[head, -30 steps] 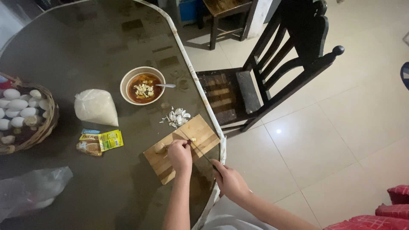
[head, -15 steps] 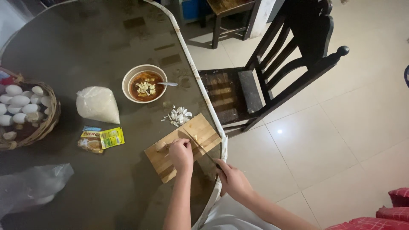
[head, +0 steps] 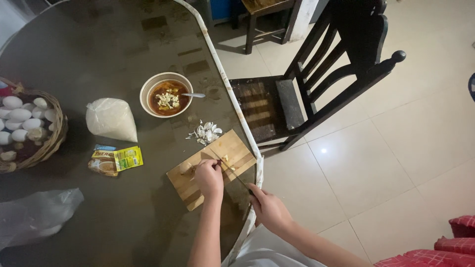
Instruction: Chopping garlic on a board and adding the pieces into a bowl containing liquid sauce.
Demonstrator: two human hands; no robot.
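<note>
Slanting up-left across board (head: 227,153), knife (head: 228,170) in clamped right-hand fingers (head: 260,200).

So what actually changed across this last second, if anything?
Very little. The left hand stays pressed on the small piece on the wooden cutting board, and the right hand keeps its hold on the knife, whose blade shifts only slightly over the board. Nothing was picked up or let go. The bowl, white bag, packets and egg basket stayed put; only the camera drifted.
</note>
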